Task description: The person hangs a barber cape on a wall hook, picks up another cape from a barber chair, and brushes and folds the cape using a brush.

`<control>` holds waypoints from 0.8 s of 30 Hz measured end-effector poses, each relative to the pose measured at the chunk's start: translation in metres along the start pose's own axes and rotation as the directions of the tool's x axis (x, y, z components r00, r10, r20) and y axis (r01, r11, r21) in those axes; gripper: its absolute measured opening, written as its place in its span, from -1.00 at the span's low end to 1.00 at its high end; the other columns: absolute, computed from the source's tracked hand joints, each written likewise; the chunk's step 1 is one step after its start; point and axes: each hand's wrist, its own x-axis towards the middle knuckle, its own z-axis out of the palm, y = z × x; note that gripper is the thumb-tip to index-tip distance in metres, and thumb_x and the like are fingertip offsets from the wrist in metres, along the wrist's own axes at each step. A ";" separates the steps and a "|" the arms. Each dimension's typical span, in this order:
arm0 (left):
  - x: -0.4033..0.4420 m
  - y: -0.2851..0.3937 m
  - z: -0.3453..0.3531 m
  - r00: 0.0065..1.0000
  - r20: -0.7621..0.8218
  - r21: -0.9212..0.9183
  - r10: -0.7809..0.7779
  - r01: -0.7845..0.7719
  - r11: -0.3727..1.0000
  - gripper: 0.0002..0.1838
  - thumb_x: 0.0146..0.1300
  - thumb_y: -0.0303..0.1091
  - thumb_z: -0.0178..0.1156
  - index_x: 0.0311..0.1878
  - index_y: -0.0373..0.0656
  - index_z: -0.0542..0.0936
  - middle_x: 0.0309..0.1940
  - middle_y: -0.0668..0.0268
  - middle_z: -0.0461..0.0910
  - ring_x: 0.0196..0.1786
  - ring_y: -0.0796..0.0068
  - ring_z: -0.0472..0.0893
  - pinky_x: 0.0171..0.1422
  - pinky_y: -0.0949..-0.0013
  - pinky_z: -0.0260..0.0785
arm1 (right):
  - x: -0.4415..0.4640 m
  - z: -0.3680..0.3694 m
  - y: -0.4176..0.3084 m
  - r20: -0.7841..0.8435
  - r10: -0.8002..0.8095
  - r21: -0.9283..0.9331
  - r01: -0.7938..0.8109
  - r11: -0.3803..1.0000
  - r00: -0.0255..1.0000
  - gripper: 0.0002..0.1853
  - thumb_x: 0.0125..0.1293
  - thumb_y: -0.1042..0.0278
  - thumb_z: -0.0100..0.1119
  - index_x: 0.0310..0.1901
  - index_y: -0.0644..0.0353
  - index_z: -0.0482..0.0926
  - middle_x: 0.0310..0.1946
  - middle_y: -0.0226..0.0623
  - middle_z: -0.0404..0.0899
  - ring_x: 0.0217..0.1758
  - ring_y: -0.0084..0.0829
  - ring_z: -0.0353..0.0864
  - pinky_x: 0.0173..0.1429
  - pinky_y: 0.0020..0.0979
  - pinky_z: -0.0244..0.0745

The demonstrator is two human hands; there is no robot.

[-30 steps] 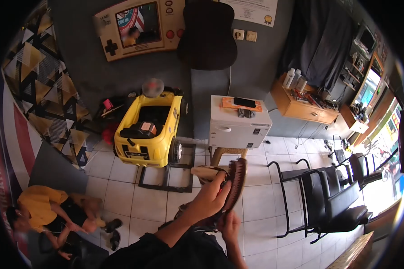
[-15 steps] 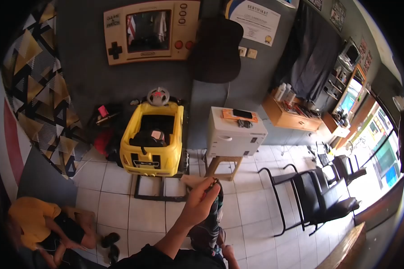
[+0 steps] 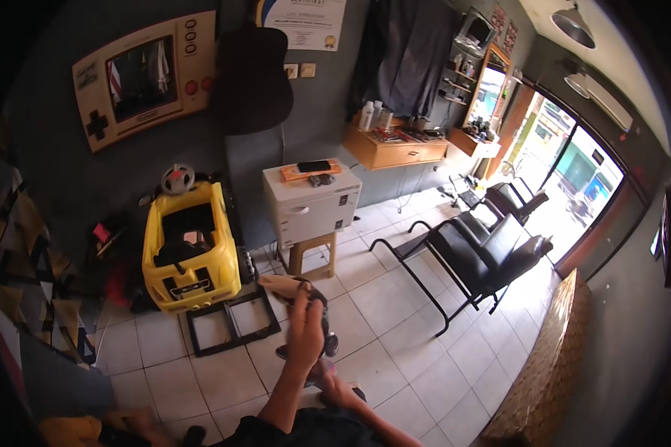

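In the middle of the lower view, my left hand (image 3: pixel 303 328) is raised with its fingers wrapped round a dark object (image 3: pixel 322 298) whose pale tan end (image 3: pixel 278 284) sticks out to the left. Blur and the fingers hide what it is exactly. Just below and to the right, my right hand (image 3: pixel 337 389) is closed near the underside of my left hand; what lies in it is too blurred to make out.
A yellow toy car (image 3: pixel 190 253) stands by a black metal frame (image 3: pixel 235 324). Behind my hands, a white box (image 3: pixel 313 205) rests on a wooden stool (image 3: pixel 312 257). Black chairs (image 3: pixel 470 246) stand right. A seated person's yellow clothing (image 3: pixel 71 430) shows lower left.
The view has swung right, bringing in more of the doorway and ceiling lamps. The bristled brush seen between my hands a second ago no longer shows clearly. Both hands stay close together.
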 end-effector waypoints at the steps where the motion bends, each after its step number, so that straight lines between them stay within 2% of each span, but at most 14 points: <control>1: 0.000 0.011 0.000 0.999 0.011 -0.167 0.032 -0.030 0.985 -0.54 0.31 -0.40 -0.02 0.28 -0.27 0.27 -0.08 0.43 0.40 -0.09 0.70 0.36 0.05 0.61 0.20 | -0.012 0.005 0.023 0.120 0.233 0.031 -0.238 0.971 0.965 -0.54 0.41 0.08 -0.34 0.00 0.35 0.36 -0.21 0.15 0.48 -0.22 0.06 0.52 -0.30 -0.09 0.40; 3: -0.004 0.041 -0.003 1.000 -0.001 -0.259 0.026 -0.026 0.966 -0.57 0.30 -0.42 -0.03 0.24 -0.25 0.31 -0.10 0.43 0.42 -0.12 0.70 0.37 -0.01 0.62 0.24 | -0.070 0.044 0.141 0.392 0.416 -0.219 -0.356 0.909 0.821 -0.52 0.38 0.02 -0.28 -0.06 0.29 0.48 -0.15 0.08 0.55 0.02 -0.02 0.51 0.03 -0.14 0.38; 4: -0.005 0.052 -0.007 1.000 -0.007 -0.303 0.020 -0.021 0.953 -0.60 0.30 -0.42 -0.04 0.21 -0.25 0.34 -0.12 0.43 0.42 -0.15 0.71 0.39 -0.04 0.62 0.26 | -0.071 0.008 0.083 0.375 0.728 -0.462 -0.565 0.683 0.574 -0.46 0.31 -0.06 -0.25 0.01 0.23 0.50 -0.14 0.02 0.57 0.03 -0.03 0.52 0.10 -0.14 0.37; 5: -0.009 0.066 -0.010 0.999 -0.003 -0.358 0.035 -0.034 0.933 -0.62 0.30 -0.42 -0.05 0.18 -0.24 0.36 -0.15 0.44 0.43 -0.17 0.71 0.39 -0.07 0.62 0.27 | -0.099 0.037 0.150 0.373 0.828 -0.577 -0.594 0.561 0.419 -0.42 0.27 -0.12 -0.21 0.07 0.20 0.47 -0.14 -0.02 0.58 0.05 -0.03 0.52 0.14 -0.13 0.35; 7: -0.015 0.090 -0.016 0.997 -0.017 -0.467 0.071 -0.071 0.881 -0.66 0.30 -0.42 -0.05 0.13 -0.23 0.39 -0.21 0.45 0.43 -0.22 0.71 0.40 -0.12 0.62 0.29 | -0.106 0.032 0.143 0.254 0.772 -0.519 -0.592 0.617 0.582 -0.51 0.30 0.03 -0.22 0.08 0.20 0.46 -0.25 0.09 0.58 -0.05 0.07 0.53 0.07 -0.07 0.36; 10: -0.009 0.083 -0.031 0.990 -0.079 -0.184 0.115 -0.128 0.975 -0.71 0.31 -0.40 -0.06 0.07 -0.21 0.41 -0.29 0.47 0.42 -0.31 0.72 0.40 -0.20 0.61 0.31 | -0.077 0.011 0.124 0.115 0.385 -0.311 -0.335 0.890 0.916 -0.61 0.32 0.28 -0.24 0.10 0.22 0.42 -0.47 0.11 0.53 -0.33 0.17 0.52 -0.17 0.03 0.39; 11: -0.006 0.071 -0.036 0.993 -0.090 -0.114 0.080 -0.090 0.989 -0.65 0.33 -0.38 -0.08 0.16 -0.22 0.36 -0.21 0.46 0.40 -0.24 0.72 0.37 -0.15 0.62 0.27 | -0.049 0.000 0.103 0.059 0.398 -0.120 -0.389 0.913 0.915 -0.70 0.35 0.17 -0.27 -0.06 0.16 0.35 -0.54 -0.06 0.41 -0.45 -0.05 0.40 -0.31 -0.12 0.26; 14: -0.003 0.038 -0.042 0.974 -0.202 -0.034 0.106 -0.115 0.993 -0.58 0.35 -0.37 -0.09 0.25 -0.24 0.28 -0.11 0.43 0.36 -0.14 0.72 0.32 -0.05 0.62 0.20 | 0.038 -0.056 -0.056 0.295 0.517 0.708 -0.548 0.446 0.803 -0.54 0.41 -0.16 -0.36 -0.52 -0.02 0.16 -0.76 -0.59 0.04 -0.79 -0.70 0.02 -0.74 -0.59 -0.11; 16: 0.001 0.019 -0.049 0.984 -0.174 0.101 0.049 -0.032 0.994 -0.49 0.38 -0.32 -0.10 0.34 -0.29 0.14 0.12 0.32 0.29 0.09 0.60 0.26 0.22 0.54 0.05 | 0.062 -0.062 -0.105 0.155 0.293 0.794 -0.296 0.532 0.943 -0.50 0.37 -0.24 -0.36 -0.54 -0.02 0.13 -0.76 -0.60 0.01 -0.79 -0.70 -0.01 -0.75 -0.60 -0.14; 18: 0.002 0.029 -0.046 0.947 -0.199 0.395 0.251 -0.157 0.905 -0.53 0.36 -0.33 -0.12 0.25 -0.41 0.18 0.11 -0.06 0.34 0.18 0.12 0.31 0.34 0.26 -0.01 | 0.071 -0.054 -0.127 0.159 0.231 0.810 -0.260 0.525 0.960 -0.52 0.40 -0.20 -0.36 -0.49 0.02 0.21 -0.76 -0.59 0.08 -0.79 -0.68 0.06 -0.73 -0.58 -0.10; 20: 0.010 0.022 -0.046 0.909 -0.203 0.336 0.363 -0.284 0.898 -0.51 0.37 -0.30 -0.11 0.26 -0.40 0.17 0.17 -0.12 0.28 0.26 0.04 0.25 0.38 0.21 -0.06 | 0.074 -0.020 -0.106 -0.029 -0.033 0.301 0.040 0.953 0.999 -0.61 0.39 0.02 -0.29 -0.38 0.20 0.30 -0.66 -0.24 0.31 -0.65 -0.28 0.29 -0.59 -0.32 0.17; 21: 0.012 0.031 -0.045 0.888 -0.275 0.304 0.369 -0.284 0.909 -0.50 0.36 -0.29 -0.10 0.26 -0.42 0.17 0.19 -0.12 0.26 0.28 0.04 0.23 0.39 0.21 -0.06 | 0.076 -0.003 -0.095 -0.121 -0.163 -0.020 0.162 0.987 0.979 -0.65 0.39 0.12 -0.26 -0.32 0.29 0.34 -0.61 -0.07 0.42 -0.59 -0.07 0.41 -0.53 -0.19 0.30; 22: 0.015 0.046 -0.053 0.903 -0.268 0.283 0.334 -0.258 0.924 -0.45 0.39 -0.25 -0.13 0.31 -0.42 0.08 0.26 -0.02 0.19 0.31 0.22 0.18 0.38 0.34 -0.05 | 0.069 0.001 -0.109 0.008 -0.007 0.158 0.006 0.987 1.000 -0.67 0.37 0.18 -0.25 -0.28 0.33 0.36 -0.55 0.03 0.47 -0.49 0.05 0.47 -0.45 -0.13 0.36; 24: 0.026 0.062 -0.068 0.870 -0.327 0.180 0.370 -0.327 0.928 -0.52 0.38 -0.29 -0.11 0.23 -0.43 0.17 0.14 -0.05 0.31 0.17 0.18 0.33 0.25 0.33 0.15 | 0.039 0.030 -0.046 0.194 0.152 -0.172 -0.119 0.978 0.969 -0.68 0.36 0.20 -0.24 -0.22 0.33 0.39 -0.46 0.08 0.51 -0.38 0.09 0.52 -0.38 -0.08 0.39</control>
